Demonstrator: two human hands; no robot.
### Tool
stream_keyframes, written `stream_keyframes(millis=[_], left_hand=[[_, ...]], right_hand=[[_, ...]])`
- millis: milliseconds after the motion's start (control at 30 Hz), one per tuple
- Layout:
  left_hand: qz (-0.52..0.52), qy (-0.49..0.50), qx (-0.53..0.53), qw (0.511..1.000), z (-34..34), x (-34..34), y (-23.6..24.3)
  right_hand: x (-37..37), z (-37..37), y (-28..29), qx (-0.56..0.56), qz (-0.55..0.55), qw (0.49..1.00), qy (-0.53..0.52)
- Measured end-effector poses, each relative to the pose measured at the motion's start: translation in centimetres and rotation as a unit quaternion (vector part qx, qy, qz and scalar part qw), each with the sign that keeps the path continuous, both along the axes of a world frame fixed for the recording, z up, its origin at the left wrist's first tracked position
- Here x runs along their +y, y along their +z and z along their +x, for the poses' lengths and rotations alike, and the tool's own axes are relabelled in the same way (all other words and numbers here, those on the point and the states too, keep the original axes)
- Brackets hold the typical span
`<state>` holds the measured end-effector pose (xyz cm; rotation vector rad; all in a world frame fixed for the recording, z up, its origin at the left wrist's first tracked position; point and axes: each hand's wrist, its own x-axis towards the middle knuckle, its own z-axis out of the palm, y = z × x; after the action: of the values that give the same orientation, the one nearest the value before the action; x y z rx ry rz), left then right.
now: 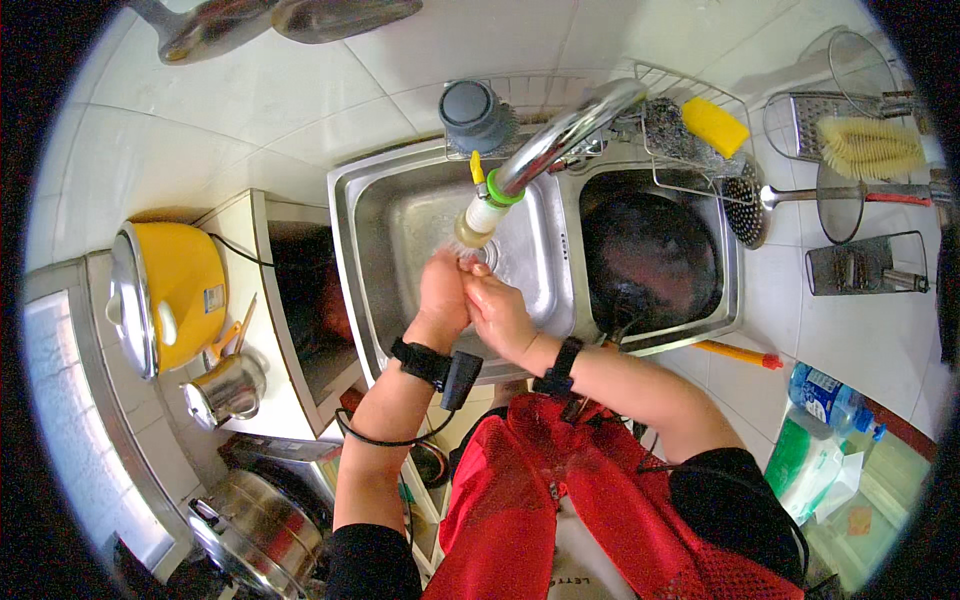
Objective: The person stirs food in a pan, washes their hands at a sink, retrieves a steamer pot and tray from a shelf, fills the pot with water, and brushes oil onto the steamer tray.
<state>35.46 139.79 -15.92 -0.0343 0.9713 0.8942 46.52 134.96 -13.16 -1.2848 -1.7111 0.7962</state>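
Observation:
Both hands meet over the left basin of a steel double sink [390, 240], under the chrome faucet [560, 140]. Water runs onto them from its white and green nozzle [485, 215]. My left hand [442, 292] has its back toward me, and most of its fingers are hidden under the stream. Pressed against its right side, my right hand [498, 310] is closed, with its fingers curled in toward the left hand. No object shows between them. Each wrist wears a black band, and a cable runs from the left one [425, 363].
A dark wok [655, 255] sits in the right basin. Behind the sink are a grey-handled scrubber [470, 115] and a wire rack holding a yellow sponge [715, 127]. A skimmer [745, 205] and graters hang at right. A yellow cooker [180, 290] and steel pot [255, 530] stand left.

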Motion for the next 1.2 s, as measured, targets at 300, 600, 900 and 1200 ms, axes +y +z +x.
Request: stream_keyframes(millis=[300, 600, 900, 1200], left_hand=[[0.225, -0.141, 0.286, 0.92, -1.4, -1.9, -2.3], [0.113, -0.051, -0.1, 0.987, -0.8, -0.8, 5.1], [0.066, -0.047, -0.089, 0.993, 0.0, -0.5, 6.4], [0.139, -0.089, 0.013, 0.986, 0.4, -0.9, 4.6]], right_hand=[[1.3, 4.1, 1.1, -0.04, -0.001, 0.999, -0.002], [2.9, 4.2, 3.3, 0.441, -0.433, 0.786, -0.026], [3.8, 4.9, 2.9, 0.453, -0.45, 0.77, 0.017], [3.8, 4.1, 2.3, 0.407, -0.439, 0.801, -0.013]])
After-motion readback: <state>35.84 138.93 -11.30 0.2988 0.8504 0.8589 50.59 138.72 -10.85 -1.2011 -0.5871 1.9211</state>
